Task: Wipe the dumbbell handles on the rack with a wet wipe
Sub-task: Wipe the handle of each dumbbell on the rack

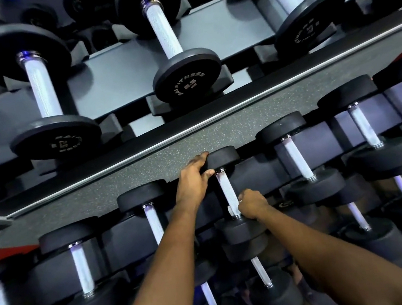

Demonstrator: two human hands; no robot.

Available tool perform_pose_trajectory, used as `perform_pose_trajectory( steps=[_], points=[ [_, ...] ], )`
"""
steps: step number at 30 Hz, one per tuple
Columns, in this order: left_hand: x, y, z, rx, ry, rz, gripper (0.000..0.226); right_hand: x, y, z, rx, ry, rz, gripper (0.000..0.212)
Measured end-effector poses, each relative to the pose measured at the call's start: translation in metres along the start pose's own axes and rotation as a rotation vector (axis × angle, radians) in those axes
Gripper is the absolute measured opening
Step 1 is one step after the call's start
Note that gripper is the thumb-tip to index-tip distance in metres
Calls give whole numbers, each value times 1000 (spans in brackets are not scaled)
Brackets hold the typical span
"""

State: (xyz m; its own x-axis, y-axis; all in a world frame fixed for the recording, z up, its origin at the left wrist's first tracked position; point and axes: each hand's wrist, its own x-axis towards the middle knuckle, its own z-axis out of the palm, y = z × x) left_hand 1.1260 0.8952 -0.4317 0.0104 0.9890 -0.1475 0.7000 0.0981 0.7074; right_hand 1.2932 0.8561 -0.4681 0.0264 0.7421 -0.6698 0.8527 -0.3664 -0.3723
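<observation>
The left hand (193,177) grips the far head of a dumbbell (222,158) on the rack's (216,126) middle shelf. The right hand (252,203) is curled round a white wet wipe (230,210) at the near end of the handle (227,190). An upper-shelf weight (187,80) reads "FITNESS".

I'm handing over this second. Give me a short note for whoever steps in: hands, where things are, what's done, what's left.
The left hand grips the far head of a dumbbell in the middle row, steadying it.
The right hand is curled round the near end of its handle, with the wipe wrapped against it.
Done: cannot tell which handles are already wiped.
Left: finish this handle, then the others on the rack.
</observation>
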Motion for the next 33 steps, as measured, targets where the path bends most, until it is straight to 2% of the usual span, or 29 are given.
perform_pose_trajectory(
  steps=[7, 13, 19, 24, 30, 33],
  points=[
    [0, -1, -2, 7, 0, -9, 56, -11, 6, 2, -88, 116, -13, 29],
    [0, 1, -1, -6, 2, -6, 56, -10, 7, -2, -62, -19, -73, 26],
    [-1, 2, -4, -2, 3, -21, 57, -20, 9, -3, -145, 99, -100, 27],
    [-2, 6, -3, 9, -5, -37, 57, -18, 6, -6, -148, 36, -113, 28],
    [-2, 10, -3, 5, 3, -56, 57, -38, 9, 4, -257, 132, -148, 25],
    [-2, 11, -4, 6, -4, -58, 57, -43, 4, -3, -280, 86, -207, 26]
  ],
)
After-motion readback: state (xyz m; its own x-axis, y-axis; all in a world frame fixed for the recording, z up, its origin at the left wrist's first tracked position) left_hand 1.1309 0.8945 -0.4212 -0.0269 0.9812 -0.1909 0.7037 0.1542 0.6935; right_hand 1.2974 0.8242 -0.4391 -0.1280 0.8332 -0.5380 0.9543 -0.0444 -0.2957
